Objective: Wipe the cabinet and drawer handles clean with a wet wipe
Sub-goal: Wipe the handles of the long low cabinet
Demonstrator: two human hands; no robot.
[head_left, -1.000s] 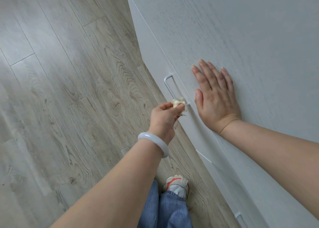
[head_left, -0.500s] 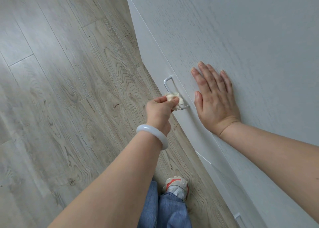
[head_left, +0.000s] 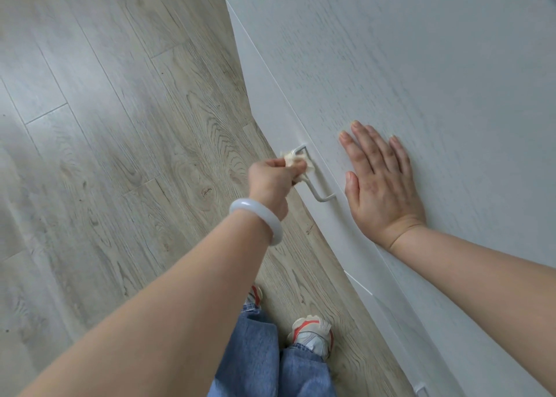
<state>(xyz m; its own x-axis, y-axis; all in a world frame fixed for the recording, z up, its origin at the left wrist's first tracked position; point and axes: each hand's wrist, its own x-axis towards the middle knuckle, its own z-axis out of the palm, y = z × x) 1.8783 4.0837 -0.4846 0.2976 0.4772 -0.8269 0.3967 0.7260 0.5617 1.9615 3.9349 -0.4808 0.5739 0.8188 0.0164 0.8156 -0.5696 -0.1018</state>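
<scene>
A white cabinet [head_left: 421,66] fills the right of the view, seen from above. On its front edge sits a slim white bar handle [head_left: 316,193]. My left hand [head_left: 270,183], with a pale bangle on the wrist, pinches a crumpled cream wet wipe [head_left: 293,159] around the far end of that handle. The handle's near end shows bare. My right hand [head_left: 380,183] lies flat on the cabinet's top, fingers spread, holding nothing, just right of the handle.
Grey wood-plank floor [head_left: 120,126] spreads to the left. My jeans and red-and-white shoes [head_left: 313,333] stand close to the cabinet's front. A drawer seam [head_left: 358,282] runs below the handle, and a second handle [head_left: 419,389] peeks in at the bottom edge.
My left hand has slid the wipe along the handle from its near end to its far end. The right hand stays flat on the cabinet top.
</scene>
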